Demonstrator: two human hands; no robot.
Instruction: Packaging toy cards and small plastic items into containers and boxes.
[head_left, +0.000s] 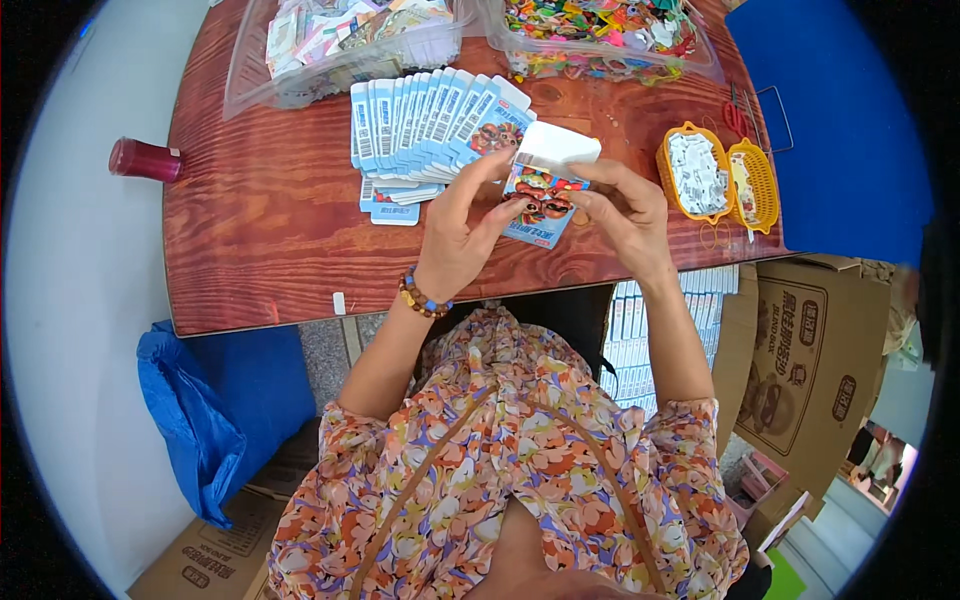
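Between my two hands, near the table's front edge, is a small blue cardboard box (543,212) with a colourful cartoon print. Its white top flap (557,145) stands open at the far end. My left hand (468,215) grips the box's left side, thumb over the printed face. On the other side, my right hand (625,212) pinches the right edge, with fingers by the flap. What lies inside the box cannot be seen. Just beyond my left hand, a fanned stack of flat blue and white boxes (420,122) lies on the red-brown wooden table (260,230).
At the back stand a clear bin of paper packets (345,75) and a clear bin of colourful small pieces (610,72). To the right are yellow baskets (762,215) and red-handled scissors (735,118); at left, a dark red cup (146,160). A carton (815,350) stands right of me.
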